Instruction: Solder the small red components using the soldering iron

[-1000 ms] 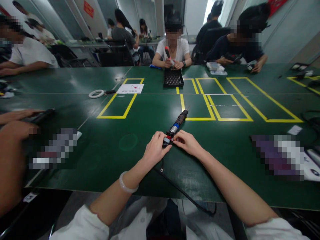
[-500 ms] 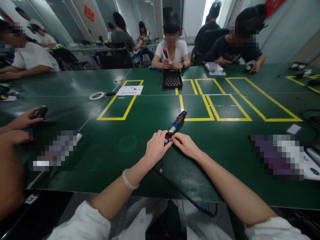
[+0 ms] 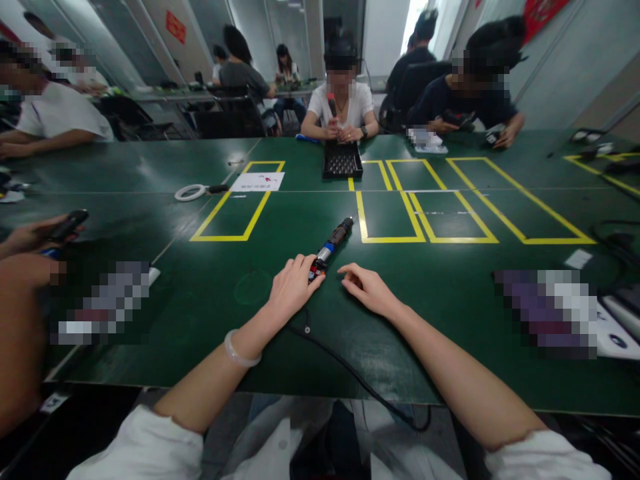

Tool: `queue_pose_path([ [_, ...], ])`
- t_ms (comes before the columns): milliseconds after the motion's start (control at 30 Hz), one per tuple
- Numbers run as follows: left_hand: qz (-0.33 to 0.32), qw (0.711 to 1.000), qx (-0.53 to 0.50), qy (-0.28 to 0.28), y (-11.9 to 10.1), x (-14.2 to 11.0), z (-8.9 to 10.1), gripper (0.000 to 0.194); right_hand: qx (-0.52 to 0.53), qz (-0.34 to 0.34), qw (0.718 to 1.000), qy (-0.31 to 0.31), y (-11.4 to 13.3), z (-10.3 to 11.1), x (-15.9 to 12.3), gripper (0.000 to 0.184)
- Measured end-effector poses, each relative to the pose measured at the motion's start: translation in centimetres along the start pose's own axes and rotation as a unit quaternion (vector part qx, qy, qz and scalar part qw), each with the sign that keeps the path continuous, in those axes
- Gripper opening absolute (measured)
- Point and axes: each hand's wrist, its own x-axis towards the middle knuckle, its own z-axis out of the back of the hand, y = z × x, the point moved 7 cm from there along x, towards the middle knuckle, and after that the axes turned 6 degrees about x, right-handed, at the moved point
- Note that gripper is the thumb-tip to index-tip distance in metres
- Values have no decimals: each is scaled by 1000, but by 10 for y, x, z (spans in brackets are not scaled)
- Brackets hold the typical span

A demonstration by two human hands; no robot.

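A slim electric screwdriver (image 3: 327,249), dark with a silver and blue band, lies slanted over the green table with its tip pointing away to the right. My left hand (image 3: 295,283) is wrapped round its rear end, which the fingers partly cover. Just right of the tool, my right hand (image 3: 367,288) hovers low over the table, fingers bent and apart, holding nothing. From the tool's rear a black cord (image 3: 345,363) runs toward me and over the table's front edge. A small ring-shaped end (image 3: 307,329) shows beside the cord.
Yellow tape rectangles (image 3: 393,240) mark the table beyond my hands. A black tray (image 3: 343,163) stands before the co-worker opposite. A white sheet (image 3: 259,181) and a white ring (image 3: 190,193) lie to the far left. At the left edge a neighbour's hand holds a dark tool (image 3: 69,225).
My left hand has carried the electric screwdriver to the left. My right hand has come off its rear end and now sits apart from it.
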Motion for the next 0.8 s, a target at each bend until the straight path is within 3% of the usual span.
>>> queue_pose_path([
  [233,105,993,34,30,97,3,2,52,-2,-5,1000,7,-3,-2,0,23],
  [533,230,967,95,52,228,-13,5,59,-16,-9,1000,11,0,-3,1,23],
  [667,247,959,129,60,256,-17,10,57,-22,-10,1000,12,0,-3,1,23],
  [800,218,961,170,5,245,-16,24,49,-22,-12,1000,18,-3,-4,1,24],
])
